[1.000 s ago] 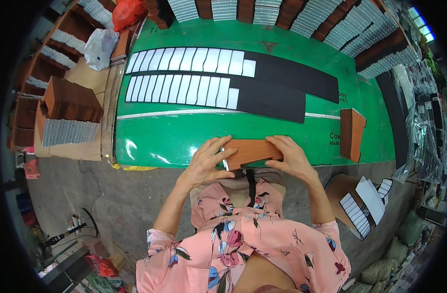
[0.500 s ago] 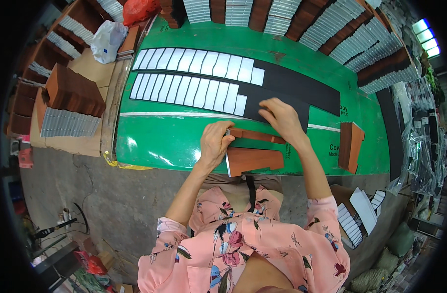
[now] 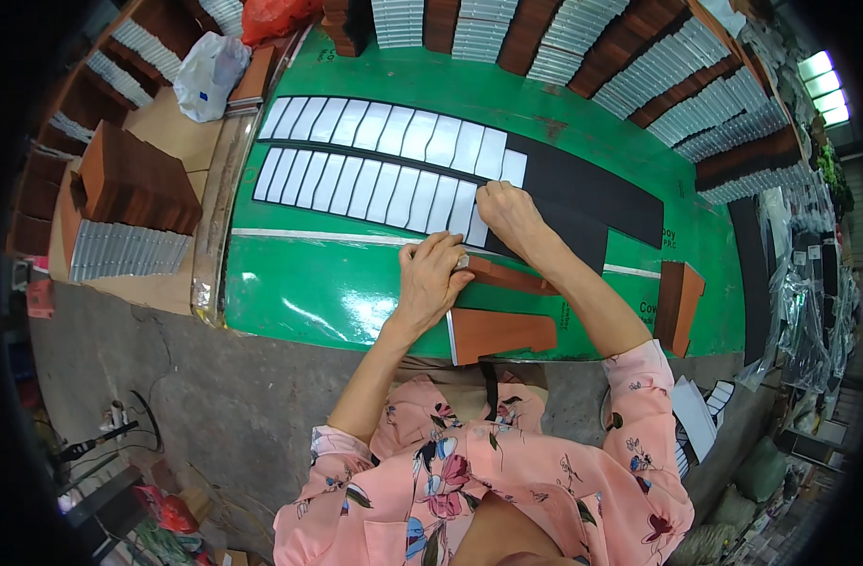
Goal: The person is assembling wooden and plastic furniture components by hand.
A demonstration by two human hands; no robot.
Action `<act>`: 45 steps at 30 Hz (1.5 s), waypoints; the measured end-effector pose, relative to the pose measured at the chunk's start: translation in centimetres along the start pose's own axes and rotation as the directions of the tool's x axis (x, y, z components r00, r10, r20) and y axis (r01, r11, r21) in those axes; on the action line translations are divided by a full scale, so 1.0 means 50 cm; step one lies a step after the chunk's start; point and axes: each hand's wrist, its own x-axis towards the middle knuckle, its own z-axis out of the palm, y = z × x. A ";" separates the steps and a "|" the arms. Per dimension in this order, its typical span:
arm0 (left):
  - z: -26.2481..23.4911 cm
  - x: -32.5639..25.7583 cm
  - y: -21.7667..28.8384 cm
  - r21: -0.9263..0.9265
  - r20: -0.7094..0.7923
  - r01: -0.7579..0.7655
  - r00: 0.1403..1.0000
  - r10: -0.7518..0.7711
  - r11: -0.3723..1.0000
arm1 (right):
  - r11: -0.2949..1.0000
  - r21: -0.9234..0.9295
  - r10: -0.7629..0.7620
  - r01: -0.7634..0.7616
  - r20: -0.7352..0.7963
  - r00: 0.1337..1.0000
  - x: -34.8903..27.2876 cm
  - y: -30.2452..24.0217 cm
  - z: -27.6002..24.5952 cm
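My left hand (image 3: 429, 278) is closed around the left end of a brown wood-look piece (image 3: 509, 275) that stands on its narrow edge. My right hand (image 3: 516, 219) reaches over it with fingers pinched at the end piece of the lower row of white-faced strips (image 3: 375, 193); the fingertips partly hide the pinch. That row lies on a black sheet (image 3: 578, 238). A second row of white-faced strips (image 3: 384, 127) runs beyond it on another black sheet (image 3: 592, 184). Closer to me lies another brown piece (image 3: 502, 334), flat near the table edge.
A third brown piece (image 3: 677, 307) lies at right on the green table (image 3: 304, 292). Stacks of brown pieces with silvery edges (image 3: 653, 80) line the far side. Another stack (image 3: 134, 212) stands at left, near a white plastic bag (image 3: 209, 75). Clear plastic wrapping (image 3: 790, 292) hangs at right.
My right hand has moved left and closed at the end of the lower white row. My left hand still grips the brown piece. The view has shifted slightly.
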 end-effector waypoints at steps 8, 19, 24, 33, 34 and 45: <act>-0.003 0.000 0.003 0.000 0.026 0.011 1.000 -0.011 1.000 | 0.964 0.258 0.083 -0.057 -0.092 0.992 -0.003 0.051 0.022; 0.001 0.000 -0.002 0.017 -0.006 -0.001 1.000 0.001 1.000 | 0.958 0.287 0.059 -0.013 -0.151 0.987 -0.036 0.024 0.000; -0.011 0.002 0.002 -0.073 -0.004 0.013 1.000 -0.014 0.997 | 0.905 0.347 0.247 -0.244 0.037 0.968 -0.021 0.027 -0.039; -0.026 0.004 0.010 -0.302 -0.095 -0.073 0.994 0.046 0.951 | 0.428 0.836 0.515 -0.342 0.085 0.853 -0.128 -0.068 -0.143; -0.027 0.004 0.010 -0.323 -0.095 -0.071 0.995 0.042 0.944 | 0.500 0.810 0.485 -0.307 0.032 0.874 -0.133 -0.083 -0.148; -0.013 0.004 0.002 -0.404 -0.112 -0.023 0.993 -0.025 0.915 | 0.705 0.673 0.423 -0.224 -0.146 0.894 -0.141 -0.137 -0.138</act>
